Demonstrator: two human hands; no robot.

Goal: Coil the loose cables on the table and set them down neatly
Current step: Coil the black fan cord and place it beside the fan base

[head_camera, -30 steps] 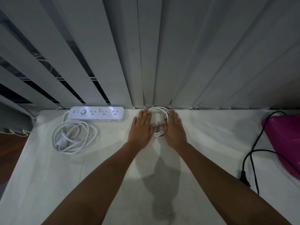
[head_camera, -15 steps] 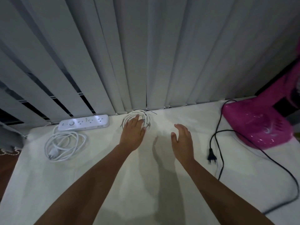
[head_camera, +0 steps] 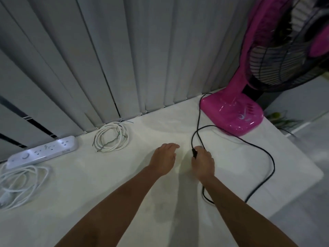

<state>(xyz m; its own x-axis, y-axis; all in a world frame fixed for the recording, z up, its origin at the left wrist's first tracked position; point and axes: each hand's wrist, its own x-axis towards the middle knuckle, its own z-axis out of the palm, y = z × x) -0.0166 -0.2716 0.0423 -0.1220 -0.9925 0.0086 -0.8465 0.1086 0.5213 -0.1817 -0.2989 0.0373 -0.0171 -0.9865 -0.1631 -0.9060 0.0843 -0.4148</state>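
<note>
- Hands were apart over the white-clothed counter [head_camera: 106, 193]: the right hand [head_camera: 203, 162] pinched the black plug [head_camera: 194, 153] of the thin black cable [head_camera: 199, 114], while the left hand [head_camera: 164, 157] was just beside it, fingers relaxed, holding nothing.
- Two bundles looked finished. A thin white wire coil [head_camera: 114, 149] lay by the grey vertical blinds [head_camera: 106, 59], and the white power strip [head_camera: 44, 152] sat with its thick white cord [head_camera: 26, 170] looped beside it.
- Only the black cable lay uncoiled, sprawling in wide loops from the glossy pink fan base [head_camera: 233, 114] across the counter and under the right forearm.
- That fan anchored the far end, so the coil would probably have to finish close to its base. Slack near the counter's edge could slip off.
</note>
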